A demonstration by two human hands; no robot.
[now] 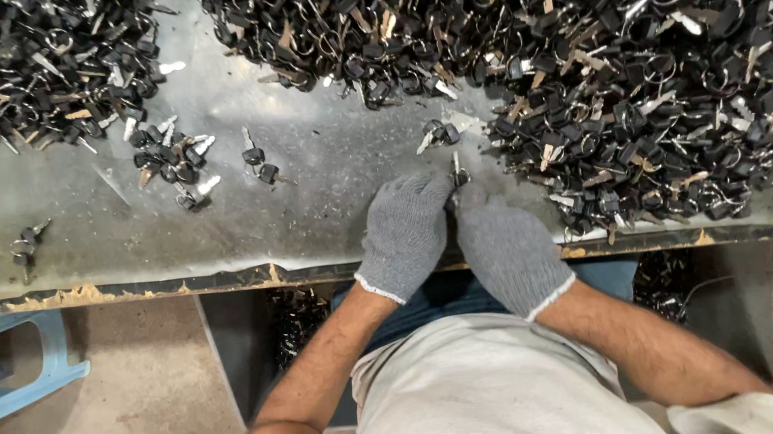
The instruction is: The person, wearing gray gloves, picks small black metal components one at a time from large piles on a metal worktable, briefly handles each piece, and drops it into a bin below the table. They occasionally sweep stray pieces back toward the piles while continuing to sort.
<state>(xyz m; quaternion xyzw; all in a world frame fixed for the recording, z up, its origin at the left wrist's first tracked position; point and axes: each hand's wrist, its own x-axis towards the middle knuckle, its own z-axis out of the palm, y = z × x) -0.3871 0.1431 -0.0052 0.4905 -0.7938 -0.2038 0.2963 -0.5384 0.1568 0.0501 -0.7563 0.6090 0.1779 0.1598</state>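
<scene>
At frame centre, grey knit-gloved left hand [406,232] and right hand [507,248] pinch one black-headed key [458,173] together, fingers closed; heaped key pile [666,57] upper right on the worn metal table [107,236]

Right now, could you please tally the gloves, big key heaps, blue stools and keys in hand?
Gloves: 2, left hand, right hand
Key heaps: 2, left heap, right heap
Blue stool: 1
Key in hand: 1
Total: 6

Bare table [324,205] was left open just left of the hands; passage to the right and ahead was blocked by the key heap [647,59].
</scene>
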